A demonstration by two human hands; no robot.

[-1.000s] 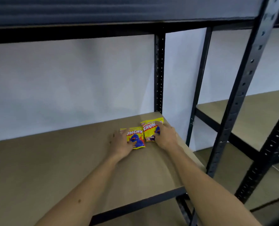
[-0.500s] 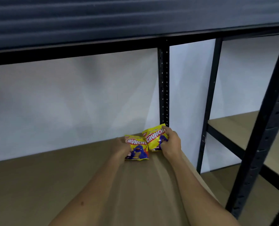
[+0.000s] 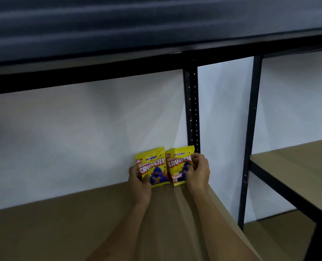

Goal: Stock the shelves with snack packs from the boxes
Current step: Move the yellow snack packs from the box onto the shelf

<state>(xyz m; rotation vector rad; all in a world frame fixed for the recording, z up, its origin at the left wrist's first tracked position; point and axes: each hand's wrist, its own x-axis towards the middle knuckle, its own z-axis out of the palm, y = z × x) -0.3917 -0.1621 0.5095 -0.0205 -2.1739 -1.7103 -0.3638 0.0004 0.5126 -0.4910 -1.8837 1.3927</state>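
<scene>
Packs at lower centre of the frame, two of them, side by side and upright against the white wall (image 3: 81, 138) at the back of the shelf (image 3: 62, 223). Left pack (image 3: 153, 166) gripped at its left edge by the left hand (image 3: 139, 183), fingers curled round it. Right pack (image 3: 179, 166) pinched at its right side by the right hand (image 3: 198, 172), thumb across the front. Both touching or nearly touching each other. Not yet let go, so placing looks nearly finished for this pair only. Most of the shelf bare wood, so plenty left to stock by that showing. No boxes in view. Black post (image 3: 192, 110) just right of the right pack, close to the right hand's knuckles. Dark upper shelf (image 3: 156, 25) across the top. Second rack (image 3: 288, 176) at right, also unstocked as far as visible.
</scene>
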